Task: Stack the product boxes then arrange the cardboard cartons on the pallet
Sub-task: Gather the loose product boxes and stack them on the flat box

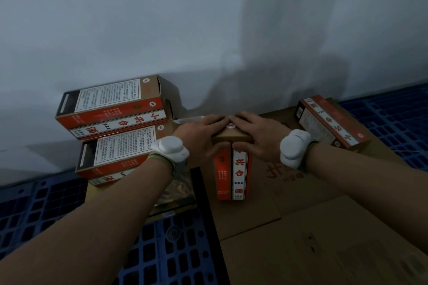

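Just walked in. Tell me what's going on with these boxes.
A person grips the top of an upright product box with the left hand and right hand, fingers over its lid, thumbs on its front. It stands on a cardboard carton lying on the blue pallet. At the left by the wall, an upper box lies on its side on a lower box. Another box lies on the carton at the right.

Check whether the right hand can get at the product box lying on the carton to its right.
Probably yes: the lying product box sits uncovered on the carton, beside the right hand with nothing between, once that hand releases the upright box.
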Available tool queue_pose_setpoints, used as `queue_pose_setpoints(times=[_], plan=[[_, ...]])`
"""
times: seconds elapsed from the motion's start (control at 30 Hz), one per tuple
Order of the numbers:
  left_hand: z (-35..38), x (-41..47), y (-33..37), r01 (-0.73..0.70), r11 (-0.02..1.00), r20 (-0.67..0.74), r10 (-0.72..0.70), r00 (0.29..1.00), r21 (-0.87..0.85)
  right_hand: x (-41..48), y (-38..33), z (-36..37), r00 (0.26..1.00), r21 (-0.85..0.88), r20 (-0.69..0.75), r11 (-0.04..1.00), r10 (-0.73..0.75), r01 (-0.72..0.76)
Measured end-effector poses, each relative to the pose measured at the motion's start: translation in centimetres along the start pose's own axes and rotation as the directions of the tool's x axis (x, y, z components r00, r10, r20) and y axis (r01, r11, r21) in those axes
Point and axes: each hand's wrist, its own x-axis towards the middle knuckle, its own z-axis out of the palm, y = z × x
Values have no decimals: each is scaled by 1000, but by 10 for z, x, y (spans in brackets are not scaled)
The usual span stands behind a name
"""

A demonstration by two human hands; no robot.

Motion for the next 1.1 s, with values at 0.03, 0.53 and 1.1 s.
queue_pose_setpoints(times=[0.03,0.53,1.1], plan=[[0,-1,1,-13,1000,-3,13,1000,20,-1,-1,0,1000,-36,-2,999,-9,9],[0,-12,7,-114,985,-125,130,984,131,-3,-5,-14,1000,-93,27,995,-15,17],[-16,-1,-2,-17,999,-41,18,999,33,2,-5,-34,993,-130,76,986,-92,101]])
